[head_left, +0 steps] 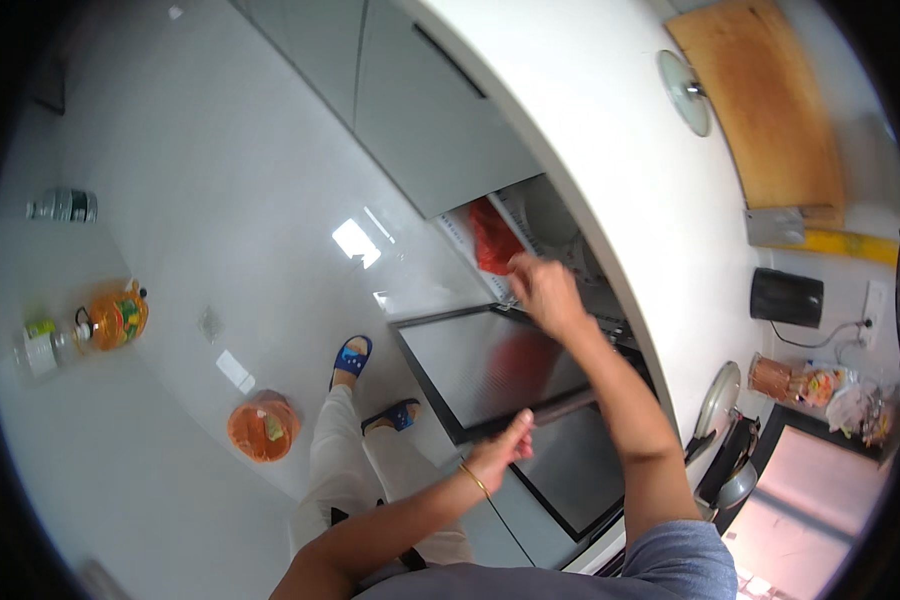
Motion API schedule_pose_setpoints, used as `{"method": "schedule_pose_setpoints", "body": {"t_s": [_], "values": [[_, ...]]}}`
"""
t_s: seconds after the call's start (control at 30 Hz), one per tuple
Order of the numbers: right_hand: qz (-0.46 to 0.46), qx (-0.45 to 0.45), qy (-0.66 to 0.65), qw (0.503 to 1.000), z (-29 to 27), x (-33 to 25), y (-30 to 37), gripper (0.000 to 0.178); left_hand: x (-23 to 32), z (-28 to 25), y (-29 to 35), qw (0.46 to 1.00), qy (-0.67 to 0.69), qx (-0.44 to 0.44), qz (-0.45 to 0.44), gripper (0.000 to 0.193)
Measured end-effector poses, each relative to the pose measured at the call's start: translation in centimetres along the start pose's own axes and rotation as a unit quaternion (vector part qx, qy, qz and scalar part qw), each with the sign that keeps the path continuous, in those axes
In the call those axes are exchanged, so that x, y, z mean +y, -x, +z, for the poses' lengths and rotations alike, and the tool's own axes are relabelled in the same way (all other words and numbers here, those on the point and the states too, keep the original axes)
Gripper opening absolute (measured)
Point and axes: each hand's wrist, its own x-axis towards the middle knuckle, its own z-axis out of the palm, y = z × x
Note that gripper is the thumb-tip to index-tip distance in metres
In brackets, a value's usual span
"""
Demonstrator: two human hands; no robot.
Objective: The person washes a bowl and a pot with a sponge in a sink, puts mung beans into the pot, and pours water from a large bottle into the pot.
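A dark-framed cabinet door [470, 365] with a ribbed, translucent panel stands open below the counter. My left hand [500, 458], with a gold bangle on the wrist, is closed on the door's dark edge, thumb on top. My right hand [548, 297] is at the cabinet opening, its fingers curled inward beside a red plastic bag [492, 238]. Whether those fingertips hold anything is hidden. The red bag lies inside the cabinet, next to a white printed surface. A red blur shows through the door panel.
The white countertop [610, 130] curves above the cabinet, with pot lids and a cutting board [770, 110] to the right. On the floor at left stand an orange basket [263, 427], an oil bottle [118, 318] and clear bottles [65, 206]. My slippered feet are near the door.
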Motion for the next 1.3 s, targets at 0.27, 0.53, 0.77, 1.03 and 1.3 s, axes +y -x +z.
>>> {"method": "schedule_pose_setpoints", "body": {"t_s": [0.27,0.53,0.77,1.03,1.3], "values": [[0.222,0.046,-0.278,0.934,-10.0,-10.7,21.2,0.013,14.1,6.6,-7.1,0.955,-0.249,0.077,0.138,0.054],[0.455,0.006,-0.254,0.853,-2.8,-16.6,42.1,0.014,21.4,12.4,-14.0,0.95,-0.31,-0.004,0.036,0.022],[0.61,0.246,-0.422,0.624,-0.1,-21.9,53.8,0.013,24.1,12.5,-20.6,0.945,-0.322,-0.047,0.032,0.008],[0.637,0.574,-0.233,0.46,-11.1,-19.6,64.7,0.009,19.9,14.3,-17.7,0.961,-0.238,0.011,0.143,0.006],[0.608,0.604,-0.324,0.4,-7.8,-12.7,68.8,0.02,-12.4,20.6,-2.9,0.643,-0.703,-0.174,-0.25,0.024]]}}
